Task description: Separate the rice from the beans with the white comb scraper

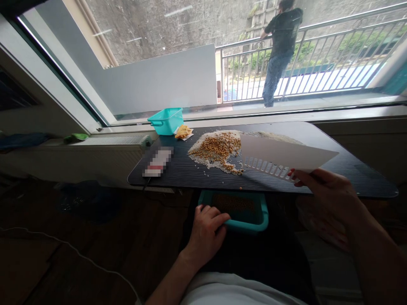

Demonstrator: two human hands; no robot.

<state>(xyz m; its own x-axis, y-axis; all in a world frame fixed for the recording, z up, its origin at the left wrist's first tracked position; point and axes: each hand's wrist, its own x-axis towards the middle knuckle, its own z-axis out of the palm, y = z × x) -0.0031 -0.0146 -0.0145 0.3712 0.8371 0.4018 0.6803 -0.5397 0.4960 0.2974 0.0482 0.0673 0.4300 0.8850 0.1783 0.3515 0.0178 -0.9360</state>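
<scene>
A white flat scoop with a slotted edge [280, 152] is gripped by its near right end in my right hand [330, 188]. Its slotted edge tilts down over the dark table, close to a pile of white grains and brown, bead-like kernels [219, 146]. Below the table's front edge, my left hand [208, 226] is closed over the near left rim of a teal basin [251, 226]. Brown kernels [235, 203] lie inside that basin, dim in shadow. More white grains [280, 136] are spread behind the scoop.
On the dark table [190, 180], a turquoise basket [168, 120] stands at the back left beside a crumpled yellowish item [183, 132]. A blurred-out phone-like object [158, 162] lies at the left. Behind the window, a person [281, 46] leans on a railing. A white cable [76, 252] crosses the floor.
</scene>
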